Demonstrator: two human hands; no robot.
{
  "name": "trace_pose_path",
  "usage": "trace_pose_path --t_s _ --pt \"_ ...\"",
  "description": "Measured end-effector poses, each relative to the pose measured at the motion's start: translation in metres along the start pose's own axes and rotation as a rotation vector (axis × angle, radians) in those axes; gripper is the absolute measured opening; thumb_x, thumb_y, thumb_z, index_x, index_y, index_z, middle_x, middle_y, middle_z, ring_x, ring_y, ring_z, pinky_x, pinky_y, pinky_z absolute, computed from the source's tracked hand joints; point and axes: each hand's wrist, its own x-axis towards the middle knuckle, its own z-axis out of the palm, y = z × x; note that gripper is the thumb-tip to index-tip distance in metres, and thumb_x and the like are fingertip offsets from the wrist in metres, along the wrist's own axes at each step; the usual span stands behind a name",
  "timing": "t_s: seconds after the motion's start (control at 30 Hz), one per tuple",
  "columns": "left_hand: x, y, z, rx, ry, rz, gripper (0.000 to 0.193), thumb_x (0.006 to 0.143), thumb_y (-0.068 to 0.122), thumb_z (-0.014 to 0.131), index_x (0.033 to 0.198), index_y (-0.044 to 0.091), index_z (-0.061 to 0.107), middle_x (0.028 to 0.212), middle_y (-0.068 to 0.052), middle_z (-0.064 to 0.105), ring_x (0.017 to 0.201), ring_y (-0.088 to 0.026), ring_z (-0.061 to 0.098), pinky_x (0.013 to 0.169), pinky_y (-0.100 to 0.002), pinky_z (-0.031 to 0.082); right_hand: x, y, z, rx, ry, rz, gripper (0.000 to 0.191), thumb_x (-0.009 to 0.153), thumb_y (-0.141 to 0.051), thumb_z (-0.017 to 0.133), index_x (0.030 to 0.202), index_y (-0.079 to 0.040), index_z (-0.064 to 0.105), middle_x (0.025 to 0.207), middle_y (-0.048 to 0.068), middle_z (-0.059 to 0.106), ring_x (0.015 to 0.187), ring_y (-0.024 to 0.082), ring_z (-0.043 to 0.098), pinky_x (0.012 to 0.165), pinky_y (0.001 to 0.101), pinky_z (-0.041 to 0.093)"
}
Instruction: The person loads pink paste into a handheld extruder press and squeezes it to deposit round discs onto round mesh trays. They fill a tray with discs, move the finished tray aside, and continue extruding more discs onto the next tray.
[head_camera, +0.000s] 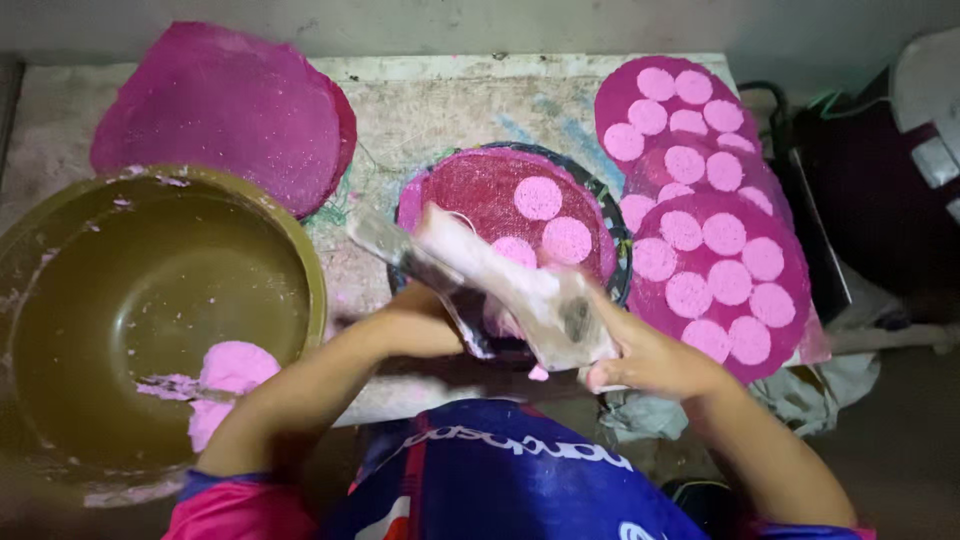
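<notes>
My right hand (645, 358) grips the wide twisted end of a clear plastic piping bag (500, 275) smeared with pink batter. The bag slants up to the left, and its tip (365, 228) is past the left rim of a round magenta mesh tray (470, 190). My left hand (428, 325) reaches in under the middle of the bag and holds it from below; its fingers are mostly hidden. Three pale pink batter discs (538, 198) lie on the right half of the tray. The tray rests on a dark round stand (615, 225).
A large olive bowl (300, 260) stands at the left with a lump of pink batter (232, 372) in it. Bare magenta trays (225, 105) are stacked at the back left. Overlapping trays (725, 265) covered with several pink discs fill the right side. Crumpled cloth (640, 415) hangs off the front edge.
</notes>
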Motion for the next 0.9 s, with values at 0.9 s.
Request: trace_pose_path --t_s 0.9 --pt "0.012 -0.162 0.017 0.170 0.531 -0.571 0.027 0.086 0.020 0.078 0.108 0.009 0.067 0.109 -0.015 0.065 0.080 -0.033 0.070 0.075 -0.046 0.056 -0.042 0.083 0.022 0.755 0.585 0.019 0.087 0.087 -0.036 0.075 0.150 0.008 0.036 0.136 0.028 0.055 0.125 0.039 0.058 0.108 0.0505 0.046"
